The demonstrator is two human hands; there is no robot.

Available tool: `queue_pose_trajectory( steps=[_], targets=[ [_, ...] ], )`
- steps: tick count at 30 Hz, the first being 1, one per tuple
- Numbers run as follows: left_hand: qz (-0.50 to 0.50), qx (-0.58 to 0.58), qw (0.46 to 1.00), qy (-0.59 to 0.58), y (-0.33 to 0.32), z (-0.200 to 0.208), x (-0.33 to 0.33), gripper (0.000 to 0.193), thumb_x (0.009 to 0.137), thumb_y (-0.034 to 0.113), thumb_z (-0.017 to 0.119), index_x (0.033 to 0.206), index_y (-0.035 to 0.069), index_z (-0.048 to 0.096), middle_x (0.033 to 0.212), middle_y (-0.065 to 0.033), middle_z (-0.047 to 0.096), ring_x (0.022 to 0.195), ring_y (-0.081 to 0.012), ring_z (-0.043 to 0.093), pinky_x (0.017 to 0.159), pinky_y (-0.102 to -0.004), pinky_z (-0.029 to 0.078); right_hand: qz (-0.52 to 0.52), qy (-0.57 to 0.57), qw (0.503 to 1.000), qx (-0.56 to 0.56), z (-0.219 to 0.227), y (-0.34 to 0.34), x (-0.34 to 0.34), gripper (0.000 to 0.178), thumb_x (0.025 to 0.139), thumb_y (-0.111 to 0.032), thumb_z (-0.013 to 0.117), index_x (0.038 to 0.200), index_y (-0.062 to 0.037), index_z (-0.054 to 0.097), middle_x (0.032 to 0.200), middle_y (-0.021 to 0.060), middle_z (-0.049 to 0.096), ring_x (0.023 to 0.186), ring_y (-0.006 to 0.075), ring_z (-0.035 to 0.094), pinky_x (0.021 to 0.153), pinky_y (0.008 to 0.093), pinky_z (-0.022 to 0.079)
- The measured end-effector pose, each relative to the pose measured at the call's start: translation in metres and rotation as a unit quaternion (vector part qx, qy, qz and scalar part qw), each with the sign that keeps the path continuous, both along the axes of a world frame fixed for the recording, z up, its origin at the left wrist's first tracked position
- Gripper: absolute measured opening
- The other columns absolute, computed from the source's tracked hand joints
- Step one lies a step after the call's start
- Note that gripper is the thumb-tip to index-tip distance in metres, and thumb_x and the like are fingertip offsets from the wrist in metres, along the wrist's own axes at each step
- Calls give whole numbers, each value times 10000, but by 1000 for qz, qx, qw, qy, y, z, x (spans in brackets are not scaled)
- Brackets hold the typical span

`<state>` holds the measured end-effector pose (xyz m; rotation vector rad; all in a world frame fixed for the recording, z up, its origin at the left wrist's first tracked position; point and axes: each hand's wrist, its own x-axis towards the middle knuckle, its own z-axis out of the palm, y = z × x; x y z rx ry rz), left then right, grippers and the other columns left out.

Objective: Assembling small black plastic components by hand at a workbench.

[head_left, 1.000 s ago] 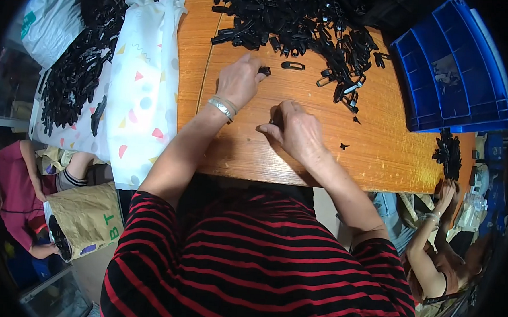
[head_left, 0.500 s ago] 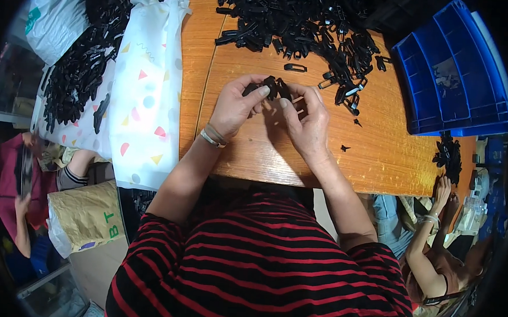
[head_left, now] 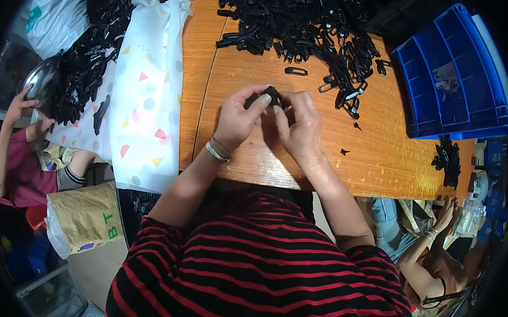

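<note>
My left hand [head_left: 239, 116] is closed round a small black plastic part [head_left: 272, 93], its thumb pressed on the near side. Close against it, my right hand [head_left: 302, 129] pinches at the same spot with thumb and fingers. Fingers cover most of the part, so I cannot tell its exact shape or whether it is one piece or two. Beyond my hands lies a big heap of black plastic clip-like pieces [head_left: 289, 31]. One loose black piece with a long slot [head_left: 296, 72] rests between heap and hands.
A tilted blue plastic crate [head_left: 410, 80] stands at right. Two tiny black bits [head_left: 344, 152] lie on the wooden table [head_left: 374, 170]. A patterned white sheet [head_left: 148, 95] runs along the left, with another black heap [head_left: 77, 86] past it. People work at both sides.
My hands have drawn closer together over the black part and dipped slightly nearer me. At left, a person has raised a shiny metal bowl over the heap; at right, a person's hand has pulled back.
</note>
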<state>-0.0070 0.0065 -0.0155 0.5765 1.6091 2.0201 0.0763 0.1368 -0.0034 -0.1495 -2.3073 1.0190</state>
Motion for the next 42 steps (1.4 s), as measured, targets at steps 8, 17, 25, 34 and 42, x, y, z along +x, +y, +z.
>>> queue_pose_trajectory(
  steps=[8, 17, 25, 34, 42],
  targets=[
    [18, 20, 1000, -12, 2, -5, 13, 221, 1001, 178, 484, 1074, 7, 604, 847, 9, 608, 655, -29, 484, 587, -175, 418, -11, -12, 1000, 17, -2, -16, 7, 396, 788, -113, 729, 1141, -41, 566, 943, 141, 580, 782, 300, 632, 648, 371, 521],
    [-38, 47, 997, -42, 6, -8, 5, 251, 1009, 202, 466, 891, 23, 596, 760, -3, 571, 701, -73, 523, 642, -215, 445, 60, -40, 994, -79, -22, -19, 3, 447, 808, -120, 715, 1196, -6, 524, 967, 114, 596, 851, 238, 597, 768, 342, 495],
    [86, -171, 981, 33, -10, 0, -94, 245, 927, 279, 610, 857, 44, 597, 712, -26, 606, 571, -103, 552, 565, -250, 456, 61, -213, 971, -96, -11, 49, -34, 358, 879, -151, 680, 1182, 12, 582, 926, 94, 692, 852, 167, 664, 759, 280, 512],
    [172, -472, 811, 300, 6, -3, -150, 253, 844, 292, 678, 1038, 131, 679, 909, -107, 696, 764, -287, 656, 681, -382, 505, -61, -297, 943, 139, -1, 61, -67, 326, 897, -341, 629, 1030, -45, 657, 854, 202, 687, 822, 345, 670, 723, 414, 520],
    [69, -402, 829, 383, -2, -2, -99, 240, 806, 237, 707, 989, 91, 654, 874, -110, 688, 776, -274, 653, 677, -373, 504, 21, -184, 959, 215, -6, 45, -21, 119, 812, -122, 686, 888, -55, 624, 820, 159, 611, 693, 350, 630, 589, 420, 511]
  ],
)
